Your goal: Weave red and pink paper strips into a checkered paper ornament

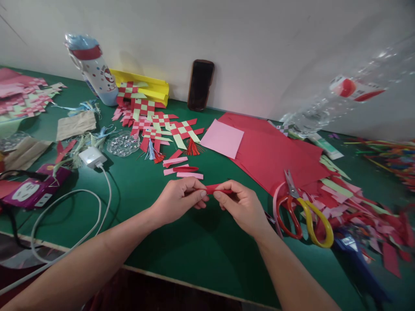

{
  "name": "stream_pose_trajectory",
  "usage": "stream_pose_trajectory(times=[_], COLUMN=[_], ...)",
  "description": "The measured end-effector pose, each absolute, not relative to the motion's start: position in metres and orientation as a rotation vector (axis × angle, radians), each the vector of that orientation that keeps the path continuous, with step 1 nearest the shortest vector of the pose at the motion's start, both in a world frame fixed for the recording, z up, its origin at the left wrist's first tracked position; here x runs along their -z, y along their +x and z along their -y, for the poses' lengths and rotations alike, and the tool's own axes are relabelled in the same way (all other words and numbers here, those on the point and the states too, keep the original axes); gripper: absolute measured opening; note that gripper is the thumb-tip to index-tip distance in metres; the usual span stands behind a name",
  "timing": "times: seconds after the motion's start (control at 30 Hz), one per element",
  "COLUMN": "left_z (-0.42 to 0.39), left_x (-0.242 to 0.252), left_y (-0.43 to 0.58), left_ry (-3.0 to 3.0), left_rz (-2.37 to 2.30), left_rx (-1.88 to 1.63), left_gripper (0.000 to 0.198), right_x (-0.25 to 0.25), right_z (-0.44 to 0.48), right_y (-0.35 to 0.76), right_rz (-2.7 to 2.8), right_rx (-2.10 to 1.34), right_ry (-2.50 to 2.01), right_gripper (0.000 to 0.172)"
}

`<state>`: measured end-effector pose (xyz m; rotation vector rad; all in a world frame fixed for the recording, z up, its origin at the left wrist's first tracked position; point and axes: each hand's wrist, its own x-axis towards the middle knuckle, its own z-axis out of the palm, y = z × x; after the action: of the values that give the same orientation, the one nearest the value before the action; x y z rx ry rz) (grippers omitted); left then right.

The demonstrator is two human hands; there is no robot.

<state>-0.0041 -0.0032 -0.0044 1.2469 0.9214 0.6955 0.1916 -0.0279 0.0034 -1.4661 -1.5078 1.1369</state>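
Observation:
Between my two hands, above the green table, a narrow red paper strip [213, 188] is stretched sideways. My left hand [181, 196] pinches its left end between thumb and fingers. The right end sits in the pinch of my right hand [238, 201], whose fingers cover part of it. Just beyond my hands lie several folded pink and red paper strips [189, 175]. Further back are woven paper fish [183, 131] in red and pale green, some with tassels [193, 147]. A pink paper square [223, 138] rests on large red paper sheets [275, 149].
Scissors [301, 207] with red and yellow handles lie right, beside paper scraps [356, 207] and a blue-handled tool [356, 255]. A white charger [92, 157] with its cable, a purple power strip [37, 185] and a bead dish [123, 143] are left. A phone [200, 84], a cup [94, 69] and a plastic bottle [350, 88] stand behind.

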Motion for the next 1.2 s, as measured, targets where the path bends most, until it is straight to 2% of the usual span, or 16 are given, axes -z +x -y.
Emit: stream_pose_trajectory(times=[0.5,0.57,0.63,0.77,0.83,0.97,1.1,1.2], left_z=[0.0,-0.001,-0.004,-0.012,-0.014,-0.016,-0.015,-0.014], left_x=[0.004,0.003,0.002,0.001,0.001,-0.001,-0.003,-0.002], left_y=[-0.007,-0.008,-0.009,-0.014,-0.016,-0.017,-0.015,-0.014], left_ry=[1.308,1.305,1.269,1.141,1.089,0.968,0.88,0.909], left_rz=[-0.985,-1.01,-1.041,-1.097,-1.105,-1.058,-1.031,-1.02], left_rx=[-0.748,-0.764,-0.807,-0.893,-0.926,-1.056,-1.138,-1.127], left_gripper=[0.015,0.015,0.017,0.026,0.03,0.048,0.074,0.068], right_x=[-0.004,-0.006,-0.012,-0.025,-0.027,-0.029,-0.029,-0.025], right_z=[0.025,0.022,0.02,0.021,0.023,0.028,0.029,0.027], right_y=[0.203,0.214,0.234,0.285,0.305,0.316,0.307,0.303], right_rz=[1.499,1.516,1.501,1.546,1.659,1.749,1.734,1.74], right_rx=[-0.962,-0.816,-0.531,-0.085,-0.005,-0.131,-0.252,-0.263], right_ry=[-1.58,-1.656,-1.767,-2.212,-2.424,-2.685,-2.674,-2.606], right_gripper=[0.024,0.029,0.033,0.025,0.029,0.046,0.049,0.043])
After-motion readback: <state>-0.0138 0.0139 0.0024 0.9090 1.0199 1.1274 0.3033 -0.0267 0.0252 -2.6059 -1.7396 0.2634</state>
